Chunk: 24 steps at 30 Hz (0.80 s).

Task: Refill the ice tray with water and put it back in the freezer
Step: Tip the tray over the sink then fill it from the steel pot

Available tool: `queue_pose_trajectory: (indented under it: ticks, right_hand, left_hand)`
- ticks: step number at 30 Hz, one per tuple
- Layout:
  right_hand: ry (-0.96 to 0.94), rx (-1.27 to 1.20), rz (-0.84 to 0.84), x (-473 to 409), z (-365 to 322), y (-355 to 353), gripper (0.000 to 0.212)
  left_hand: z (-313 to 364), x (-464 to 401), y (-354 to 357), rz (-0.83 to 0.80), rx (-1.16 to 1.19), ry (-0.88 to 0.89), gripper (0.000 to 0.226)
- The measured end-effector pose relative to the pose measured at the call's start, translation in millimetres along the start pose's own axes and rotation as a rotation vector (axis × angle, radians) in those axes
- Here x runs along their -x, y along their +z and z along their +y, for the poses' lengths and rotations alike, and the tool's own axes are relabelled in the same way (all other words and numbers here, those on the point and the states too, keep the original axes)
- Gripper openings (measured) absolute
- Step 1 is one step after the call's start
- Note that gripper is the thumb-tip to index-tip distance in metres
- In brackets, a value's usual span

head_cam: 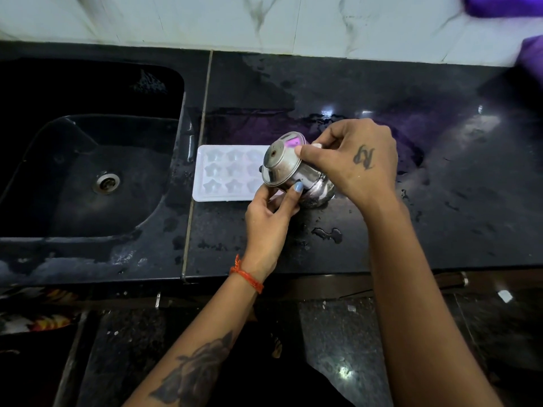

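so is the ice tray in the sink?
No, the ice tray lies flat on the black counter just right of the sink, partly behind the steel pot both hands hold.

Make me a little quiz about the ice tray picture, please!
1. True or false: the ice tray lies inside the sink.
2. What shape are the tray's moulds: A stars, B hearts, C circles?
3. How many hands hold the steel pot?

Key:
1. False. It lies on the wet black counter, right of the sink.
2. A, stars.
3. Two: the left hand and the right hand hold it tilted over the tray.
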State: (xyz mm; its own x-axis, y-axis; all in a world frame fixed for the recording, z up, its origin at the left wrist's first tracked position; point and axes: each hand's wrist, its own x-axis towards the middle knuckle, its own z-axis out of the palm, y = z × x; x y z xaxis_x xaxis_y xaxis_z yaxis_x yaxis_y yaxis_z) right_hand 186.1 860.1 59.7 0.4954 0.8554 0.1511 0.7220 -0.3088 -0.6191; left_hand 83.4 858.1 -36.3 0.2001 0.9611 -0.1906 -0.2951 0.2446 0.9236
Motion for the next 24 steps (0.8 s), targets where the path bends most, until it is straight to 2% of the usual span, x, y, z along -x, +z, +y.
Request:
queue_pose_trajectory:
  ticks: [4, 13, 24]
  right_hand:
    - [-0.019, 0.045, 0.001, 0.2, -0.7, -1.5, 0.023]
    - [-0.069, 0.099, 0.0, 0.2, 0.4, -4.2, 0.024]
    - [0.082, -0.169, 0.043, 4.0, 20.0, -4.4, 0.02]
  left_hand:
    - [-1.0, -0.1, 1.6, -0.007, 0.006, -0.02, 0.016]
    - [-0.1, 2.6, 5.7, -0.009, 0.005, -0.047, 0.02]
    - [-1.0, 1.8, 7.4, 0.011, -0.117, 0.053, 0.029]
